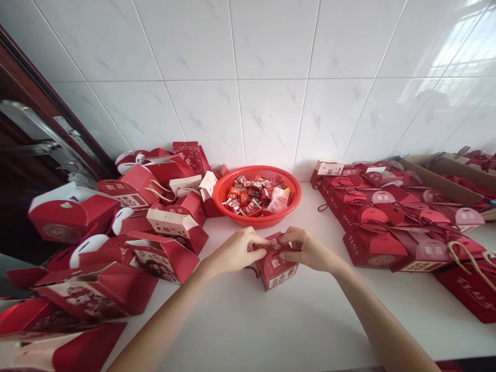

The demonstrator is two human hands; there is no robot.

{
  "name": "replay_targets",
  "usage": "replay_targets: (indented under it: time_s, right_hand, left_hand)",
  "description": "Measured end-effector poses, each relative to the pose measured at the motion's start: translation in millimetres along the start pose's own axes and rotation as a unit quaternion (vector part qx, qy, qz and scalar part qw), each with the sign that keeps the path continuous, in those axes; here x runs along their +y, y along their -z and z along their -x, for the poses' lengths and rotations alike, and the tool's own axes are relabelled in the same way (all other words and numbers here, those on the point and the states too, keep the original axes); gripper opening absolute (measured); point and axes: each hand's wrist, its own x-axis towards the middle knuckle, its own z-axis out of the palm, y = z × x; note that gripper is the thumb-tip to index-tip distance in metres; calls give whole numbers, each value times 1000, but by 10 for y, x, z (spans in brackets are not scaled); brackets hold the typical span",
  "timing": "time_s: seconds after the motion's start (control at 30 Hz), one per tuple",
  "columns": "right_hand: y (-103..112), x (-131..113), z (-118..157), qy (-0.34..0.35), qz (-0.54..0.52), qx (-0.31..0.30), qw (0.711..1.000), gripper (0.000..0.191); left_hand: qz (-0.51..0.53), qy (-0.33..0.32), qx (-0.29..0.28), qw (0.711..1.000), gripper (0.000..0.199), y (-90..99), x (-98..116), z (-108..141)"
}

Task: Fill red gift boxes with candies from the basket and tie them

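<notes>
A small red gift box (278,274) with printed gold and white characters stands on the white tabletop, directly in front of me. My left hand (243,250) pinches its top flaps from the left side, thumb and index finger closed. From the right, my right hand (306,249) grips the same flaps between thumb and fingers. A dark red cord pokes out at the box's left side. Just behind the box sits a red plastic basket (256,222) holding wrapped candies (248,197). The fingers partly hide the top of the box.
Several unclosed red boxes (104,292) crowd the left side. Rows of closed, cord-tied boxes (375,248) stand at the right, with cardboard cartons (426,173) behind them. A tiled wall (271,113) borders the table's back; a door handle (42,124) is at far left.
</notes>
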Motion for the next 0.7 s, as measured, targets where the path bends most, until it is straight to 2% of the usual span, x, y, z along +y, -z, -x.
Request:
replay_targets:
  time_s: [0.07, 0.17, 0.27, 0.37, 0.47, 0.57, 0.7]
  right_hand:
    - [-19, 6, -8, 0, 14, 13, 1000, 5]
    - [-44, 27, -29, 8, 30, 20, 999, 8]
    - [-58, 43, -43, 6, 46, 19, 999, 2]
    - [-60, 46, -46, -1, 36, 11, 999, 10]
    - [-58, 43, -43, 5, 21, 2, 1000, 1]
    - [-56, 47, -41, 10, 26, 0, 1000, 8]
    - [-51, 63, -35, 3, 7, 3, 1000, 5]
  left_hand:
    - [7, 2, 6, 1000, 34, -14, 3, 5]
    - [8, 9, 24, 1000, 31, -41, 21, 5]
    - [9, 10, 39, 999, 28, -63, 37, -3]
    - [4, 2, 44, 999, 28, -75, 33, -9]
    - [-4, 1, 49, 999, 29, -80, 16, -8]
    - [-5, 6, 54, 999, 29, -86, 3, -2]
    - [2, 10, 55, 998, 30, -91, 4, 6]
